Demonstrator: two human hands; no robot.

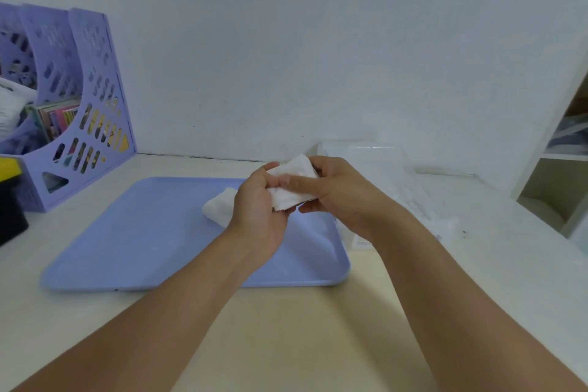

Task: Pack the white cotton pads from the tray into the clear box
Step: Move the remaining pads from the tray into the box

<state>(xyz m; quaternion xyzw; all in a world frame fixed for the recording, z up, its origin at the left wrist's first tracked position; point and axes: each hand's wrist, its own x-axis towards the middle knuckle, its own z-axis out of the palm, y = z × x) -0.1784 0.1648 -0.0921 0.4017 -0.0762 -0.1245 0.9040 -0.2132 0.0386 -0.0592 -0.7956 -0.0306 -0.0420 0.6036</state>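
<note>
Soft even light, slight blur, edges warped.

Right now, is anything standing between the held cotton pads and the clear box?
Nothing visible does. Both hands, left hand and right hand, hold the pad stack above the tray; the clear box sits just behind-right.

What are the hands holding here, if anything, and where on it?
Both hands hold one stack of white cotton pads above the tray: the left hand grips its left end, the right hand its right end.
</note>
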